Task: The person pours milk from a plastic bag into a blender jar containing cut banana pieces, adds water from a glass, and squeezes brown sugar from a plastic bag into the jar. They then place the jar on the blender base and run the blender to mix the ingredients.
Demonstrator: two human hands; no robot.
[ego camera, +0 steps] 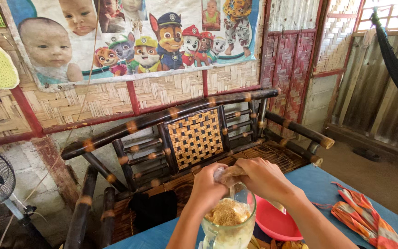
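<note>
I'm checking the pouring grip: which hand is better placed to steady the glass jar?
Left, probably. The left hand sits directly above the glass jar at its near side, while the right hand grips the small bag held over the brown powder.

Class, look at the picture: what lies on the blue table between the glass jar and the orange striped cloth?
In the head view, a red plastic bowl lies between the glass jar and the orange striped cloth.

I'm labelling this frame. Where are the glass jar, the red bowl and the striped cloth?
glass jar [245,228]: head view, its right wall.
red bowl [272,221]: head view, its inner wall.
striped cloth [362,216]: head view, its middle fold.
</note>
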